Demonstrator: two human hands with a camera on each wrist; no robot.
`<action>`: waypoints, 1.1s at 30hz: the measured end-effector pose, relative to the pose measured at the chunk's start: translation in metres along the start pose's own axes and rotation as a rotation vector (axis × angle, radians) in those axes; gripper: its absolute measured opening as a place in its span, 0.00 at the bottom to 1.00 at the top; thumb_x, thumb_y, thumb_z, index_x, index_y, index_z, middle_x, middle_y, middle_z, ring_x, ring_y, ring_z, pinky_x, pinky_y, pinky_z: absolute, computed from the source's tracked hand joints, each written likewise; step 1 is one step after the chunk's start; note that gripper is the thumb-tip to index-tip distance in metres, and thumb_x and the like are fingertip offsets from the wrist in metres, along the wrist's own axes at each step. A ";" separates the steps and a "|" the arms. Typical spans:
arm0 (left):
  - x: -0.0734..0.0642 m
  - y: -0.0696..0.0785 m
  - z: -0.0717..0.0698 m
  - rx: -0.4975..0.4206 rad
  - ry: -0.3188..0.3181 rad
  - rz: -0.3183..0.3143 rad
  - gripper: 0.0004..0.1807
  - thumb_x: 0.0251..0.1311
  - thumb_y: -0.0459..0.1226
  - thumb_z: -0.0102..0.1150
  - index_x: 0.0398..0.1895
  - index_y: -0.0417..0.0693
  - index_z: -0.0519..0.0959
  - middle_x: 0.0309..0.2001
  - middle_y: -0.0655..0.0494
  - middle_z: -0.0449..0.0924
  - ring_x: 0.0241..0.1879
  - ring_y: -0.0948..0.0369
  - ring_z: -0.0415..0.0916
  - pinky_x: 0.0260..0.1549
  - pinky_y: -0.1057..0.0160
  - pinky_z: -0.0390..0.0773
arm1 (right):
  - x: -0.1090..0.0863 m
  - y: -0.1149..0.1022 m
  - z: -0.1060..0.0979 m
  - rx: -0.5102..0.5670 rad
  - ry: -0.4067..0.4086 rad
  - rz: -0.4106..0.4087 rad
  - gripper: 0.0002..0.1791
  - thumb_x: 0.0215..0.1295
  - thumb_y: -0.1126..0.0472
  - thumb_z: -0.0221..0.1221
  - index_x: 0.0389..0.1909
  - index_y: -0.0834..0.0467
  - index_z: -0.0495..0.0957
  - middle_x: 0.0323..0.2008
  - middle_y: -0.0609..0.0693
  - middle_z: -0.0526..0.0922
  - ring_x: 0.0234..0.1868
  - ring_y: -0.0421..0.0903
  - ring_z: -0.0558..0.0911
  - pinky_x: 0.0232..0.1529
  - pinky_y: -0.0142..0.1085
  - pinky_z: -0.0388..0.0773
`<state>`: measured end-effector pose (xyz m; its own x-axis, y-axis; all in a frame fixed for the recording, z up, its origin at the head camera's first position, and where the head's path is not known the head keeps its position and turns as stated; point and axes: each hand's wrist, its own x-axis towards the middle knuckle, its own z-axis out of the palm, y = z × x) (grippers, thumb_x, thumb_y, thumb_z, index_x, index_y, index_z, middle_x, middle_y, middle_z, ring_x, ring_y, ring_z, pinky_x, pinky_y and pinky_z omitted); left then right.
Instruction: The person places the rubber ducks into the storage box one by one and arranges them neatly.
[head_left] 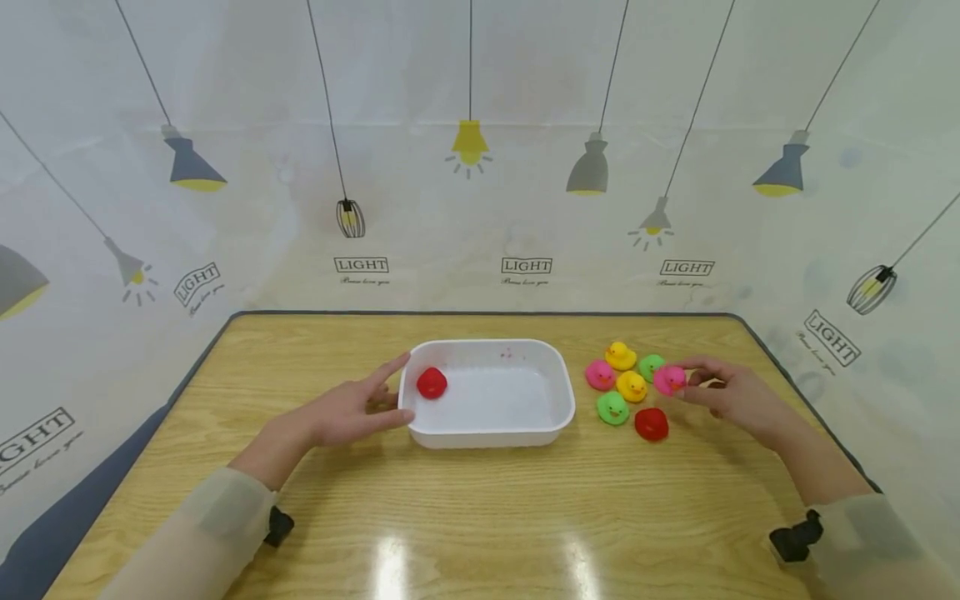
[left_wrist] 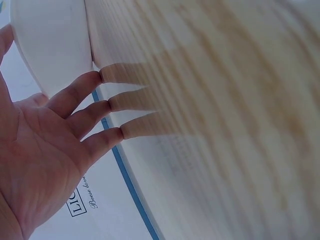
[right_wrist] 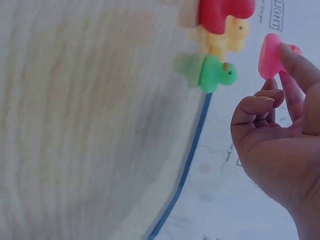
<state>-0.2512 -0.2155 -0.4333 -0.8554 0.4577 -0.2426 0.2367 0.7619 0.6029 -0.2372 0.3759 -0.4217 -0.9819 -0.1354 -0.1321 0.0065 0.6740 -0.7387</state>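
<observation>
A white plastic tray point(head_left: 487, 440) stands mid-table with a red rubber duck point(head_left: 432, 383) at its left end. My left hand point(head_left: 352, 411) lies at that end, thumb and forefinger spread along the rim; in the left wrist view its other fingers point(left_wrist: 87, 117) stretch down to the table. To the right of the tray, my right hand point(head_left: 738, 400) pinches a pink rubber duck point(head_left: 670, 381) between thumb and fingers. The right wrist view shows this pink duck point(right_wrist: 271, 56) raised off the table, near a green duck point(right_wrist: 215, 75).
Beside the right hand sit a red duck point(head_left: 652, 424), yellow ducks point(head_left: 632, 387), green ducks point(head_left: 613, 408) and another pink duck point(head_left: 600, 375), close together on the wooden table point(head_left: 480, 517). A lamp-printed curtain point(head_left: 420, 217) borders the table's back and sides.
</observation>
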 end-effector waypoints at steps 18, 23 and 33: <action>0.000 -0.001 0.001 0.000 -0.001 0.008 0.55 0.71 0.72 0.57 0.91 0.78 0.38 0.78 0.46 0.76 0.80 0.37 0.69 0.76 0.24 0.65 | 0.007 -0.082 0.038 0.079 -0.054 -0.159 0.26 0.73 0.51 0.73 0.68 0.50 0.82 0.51 0.55 0.80 0.40 0.47 0.82 0.39 0.34 0.84; 0.001 -0.003 0.001 0.012 0.006 0.017 0.55 0.71 0.72 0.56 0.91 0.78 0.38 0.78 0.47 0.76 0.80 0.37 0.69 0.77 0.25 0.64 | 0.017 -0.107 0.056 0.093 -0.084 -0.168 0.23 0.71 0.50 0.74 0.65 0.46 0.85 0.49 0.54 0.80 0.41 0.50 0.81 0.36 0.34 0.82; 0.001 -0.002 0.001 0.028 0.013 0.013 0.55 0.71 0.72 0.56 0.92 0.77 0.38 0.77 0.48 0.78 0.79 0.36 0.70 0.77 0.25 0.64 | 0.043 -0.142 0.100 0.100 -0.139 -0.253 0.21 0.71 0.55 0.73 0.63 0.47 0.86 0.47 0.53 0.82 0.42 0.51 0.77 0.38 0.33 0.77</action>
<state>-0.2518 -0.2166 -0.4354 -0.8582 0.4617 -0.2245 0.2607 0.7686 0.5842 -0.2611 0.2016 -0.3890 -0.9197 -0.3921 -0.0198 -0.2094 0.5327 -0.8200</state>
